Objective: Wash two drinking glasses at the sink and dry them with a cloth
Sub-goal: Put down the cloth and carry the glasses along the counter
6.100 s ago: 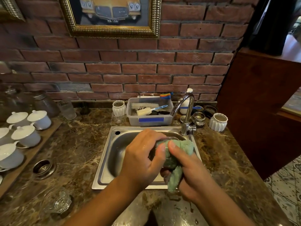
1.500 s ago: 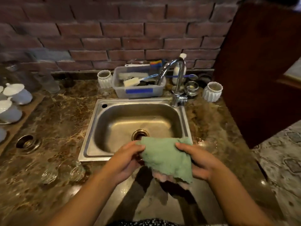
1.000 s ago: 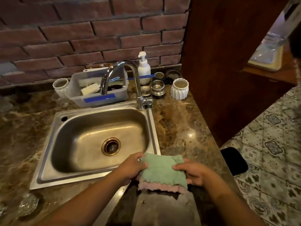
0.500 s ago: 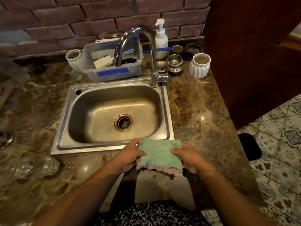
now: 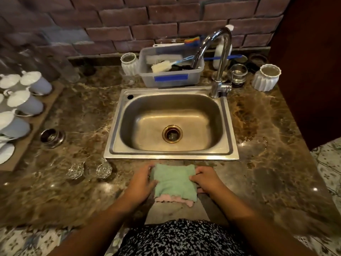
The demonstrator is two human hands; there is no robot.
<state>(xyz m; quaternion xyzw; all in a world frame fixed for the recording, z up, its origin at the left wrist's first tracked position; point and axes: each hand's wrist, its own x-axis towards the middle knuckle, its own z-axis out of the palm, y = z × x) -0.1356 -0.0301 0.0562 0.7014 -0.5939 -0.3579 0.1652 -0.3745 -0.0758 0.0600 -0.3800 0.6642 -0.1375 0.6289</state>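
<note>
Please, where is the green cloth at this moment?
In the head view, the cloth is folded at the near edge of the counter, just in front of the sink. The left hand and right hand hold its sides.

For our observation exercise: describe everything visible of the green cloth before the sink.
The green fluffy cloth looks like soft microfibre, folded into a rough rectangle, with a pink frilly layer showing under its near edge. It lies at the front edge of the brown marble counter, just before the steel sink. The left hand and right hand hold its two sides.
</note>
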